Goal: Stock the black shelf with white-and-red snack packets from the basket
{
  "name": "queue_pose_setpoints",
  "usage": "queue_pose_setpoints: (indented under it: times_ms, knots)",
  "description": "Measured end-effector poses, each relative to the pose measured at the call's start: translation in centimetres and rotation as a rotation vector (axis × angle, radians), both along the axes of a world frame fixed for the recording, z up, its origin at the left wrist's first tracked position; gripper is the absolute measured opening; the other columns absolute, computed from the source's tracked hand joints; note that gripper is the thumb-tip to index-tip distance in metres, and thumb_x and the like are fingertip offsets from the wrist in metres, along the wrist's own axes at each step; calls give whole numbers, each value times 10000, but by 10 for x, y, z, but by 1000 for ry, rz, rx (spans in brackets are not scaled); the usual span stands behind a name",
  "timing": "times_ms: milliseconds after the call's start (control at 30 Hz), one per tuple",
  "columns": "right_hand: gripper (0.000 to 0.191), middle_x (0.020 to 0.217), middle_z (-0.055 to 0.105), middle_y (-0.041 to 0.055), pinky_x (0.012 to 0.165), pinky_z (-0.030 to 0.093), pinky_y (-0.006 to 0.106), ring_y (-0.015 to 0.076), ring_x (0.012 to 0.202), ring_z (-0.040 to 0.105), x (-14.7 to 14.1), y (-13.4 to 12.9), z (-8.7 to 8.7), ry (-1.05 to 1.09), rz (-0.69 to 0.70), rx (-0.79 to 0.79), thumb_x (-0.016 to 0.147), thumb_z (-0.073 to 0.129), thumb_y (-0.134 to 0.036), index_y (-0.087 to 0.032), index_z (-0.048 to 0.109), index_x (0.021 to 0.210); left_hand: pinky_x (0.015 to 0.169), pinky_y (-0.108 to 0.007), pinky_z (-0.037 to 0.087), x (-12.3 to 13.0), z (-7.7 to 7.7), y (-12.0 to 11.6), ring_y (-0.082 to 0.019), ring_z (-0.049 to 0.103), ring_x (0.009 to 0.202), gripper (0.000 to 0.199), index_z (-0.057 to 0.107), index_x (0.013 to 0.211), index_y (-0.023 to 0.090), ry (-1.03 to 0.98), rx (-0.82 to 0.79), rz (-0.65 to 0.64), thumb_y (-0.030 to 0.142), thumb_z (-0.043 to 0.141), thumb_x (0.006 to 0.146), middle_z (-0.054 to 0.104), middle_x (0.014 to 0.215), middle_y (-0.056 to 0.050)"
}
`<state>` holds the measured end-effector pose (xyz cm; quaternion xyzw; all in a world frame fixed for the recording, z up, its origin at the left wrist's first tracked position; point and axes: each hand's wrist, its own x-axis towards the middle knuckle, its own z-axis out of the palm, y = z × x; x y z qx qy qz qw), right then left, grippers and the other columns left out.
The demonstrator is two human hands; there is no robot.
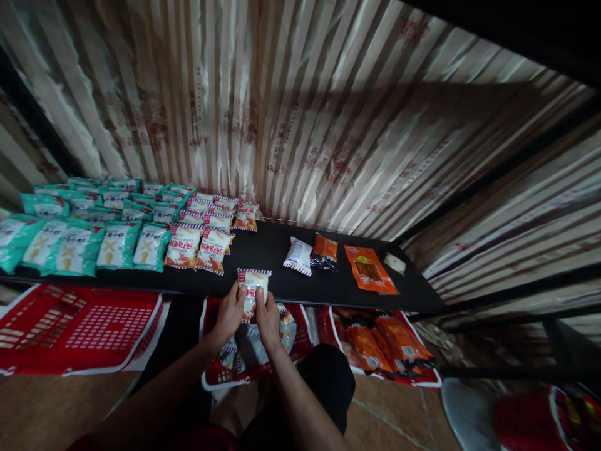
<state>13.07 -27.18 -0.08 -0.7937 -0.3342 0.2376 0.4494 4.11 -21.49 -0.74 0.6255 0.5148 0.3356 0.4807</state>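
Left fingers and right fingers grip the packet, print facing the camera, long axis nearly upright.

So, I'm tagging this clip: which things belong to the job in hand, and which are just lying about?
Seemingly in the job:
- snack bag held by left hand and right hand
- matching bags
- black shelf
- middle red basket, just below

Probably just there:
- teal bags
- orange packet
- left red basket

teal packets: dark "鱼小虾". striped-edge packets: red "鱿鱼", then "上虾", middle character unclear. pleated backdrop print: too blurred.
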Motion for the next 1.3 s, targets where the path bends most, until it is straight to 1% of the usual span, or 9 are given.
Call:
queue_pose_setpoints:
  times_ms: [167, 267, 400, 567, 700, 900, 1033, 1167, 1300]
  knots:
    - [513, 766, 677, 66, 597, 419, 252, 185, 673, 604, 7, 15, 3, -20, 9, -18, 845, 337, -601, -170, 608, 905, 858, -328, 448, 2, 3, 8, -238, 613, 996, 382, 585, 1093, 157, 10, 8, 4, 378, 389, 851, 654, 1099, -147]
    - [513, 764, 673, 70, 611, 420, 259, 189, 675, 605, 11, 22, 7, -48, 12, -26, 849, 331, -595, -166, 605, 912, 771, -322, 467, 3, 5, 13, -234, 637, 880, 394, 591, 1041, 141, 33, 8, -37, 394, 345, 865, 672, 1004, -153]
    - [508, 788, 676, 83, 635, 426, 267, 197, 710, 610, 15, 31, 12, -49, 40, -17, 867, 302, -570, -166, 602, 934, 691, -299, 457, 8, 7, 24, -207, 625, 745, 370, 598, 932, 158, 51, 42, -36, 408, 333, 867, 674, 844, -106]
    - [513, 842, 685, 95, 689, 438, 283, 207, 762, 619, 20, 41, 17, -12, 79, -27, 877, 291, -557, -169, 618, 949, 686, -283, 440, 15, 5, 40, -184, 603, 722, 340, 602, 855, 179, 45, 116, 12, 389, 335, 871, 663, 800, -64]
    - [508, 951, 686, 98, 753, 442, 291, 212, 855, 622, 26, 46, 15, 23, 113, 4, 876, 305, -549, -176, 624, 1009, 700, -286, 443, 19, 6, 51, -191, 609, 756, 337, 615, 898, 179, -1, 102, 22, 386, 350, 870, 674, 832, -66]
    - [451, 915, 694, 88, 715, 454, 279, 204, 802, 631, 31, 56, 4, -50, 156, 9, 834, 432, -514, -165, 601, 1064, 761, -307, 451, 26, 7, 63, -205, 628, 813, 290, 622, 925, 186, 52, 39, 58, 334, 379, 871, 686, 850, -74]
    - [424, 891, 692, 93, 695, 454, 277, 204, 774, 635, 32, 64, 1, -107, 124, -13, 842, 418, -483, -157, 601, 1041, 849, -347, 441, 32, 6, 67, -234, 617, 960, 335, 584, 1080, 162, 66, 10, 75, 323, 366, 881, 672, 1020, -122]
    - [428, 865, 691, 97, 671, 452, 276, 206, 749, 637, 35, 71, -1, -142, 98, -30, 848, 400, -484, -147, 601, 1017, 946, -378, 410, 37, 0, 67, -237, 557, 1102, 395, 520, 1192, 138, 19, 52, 117, 321, 353, 884, 604, 1184, -146]
    - [412, 841, 694, 87, 644, 449, 268, 201, 728, 637, 40, 79, -1, -170, 73, -9, 847, 399, -486, -156, 610, 976, 1021, -395, 357, 42, -12, 62, -227, 490, 1190, 423, 469, 1249, 144, 38, 175, 109, 309, 351, 878, 547, 1264, -140]
